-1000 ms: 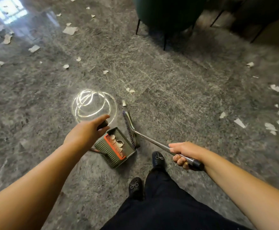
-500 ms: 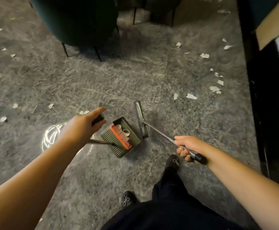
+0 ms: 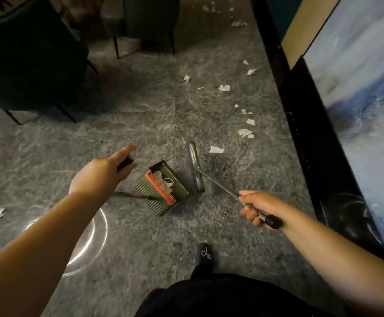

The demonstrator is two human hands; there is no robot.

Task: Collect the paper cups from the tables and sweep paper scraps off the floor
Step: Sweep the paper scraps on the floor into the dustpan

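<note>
My left hand (image 3: pixel 99 175) grips the black handle of a green dustpan (image 3: pixel 163 188) with an orange comb edge; a few white scraps lie inside it. My right hand (image 3: pixel 258 208) holds the metal broom handle near its black end. The broom head (image 3: pixel 195 169) stands on the grey floor just right of the dustpan. A white paper scrap (image 3: pixel 216 149) lies just beyond the broom head. More paper scraps (image 3: pixel 245 132) trail away along the right side, and one scrap (image 3: pixel 0 212) lies at the far left.
A dark chair (image 3: pixel 26 56) on thin legs stands at the upper left, another chair (image 3: pixel 149 21) behind it. A black cabinet base (image 3: pixel 312 133) with a glossy blue-white panel runs along the right. My black shoe (image 3: pixel 205 253) is below the broom.
The view has swung to the right and forward; the chair slid left and the black cabinet came closer. Both hands keep their grips, with dustpan and broom carried along toward the scraps on the right.
</note>
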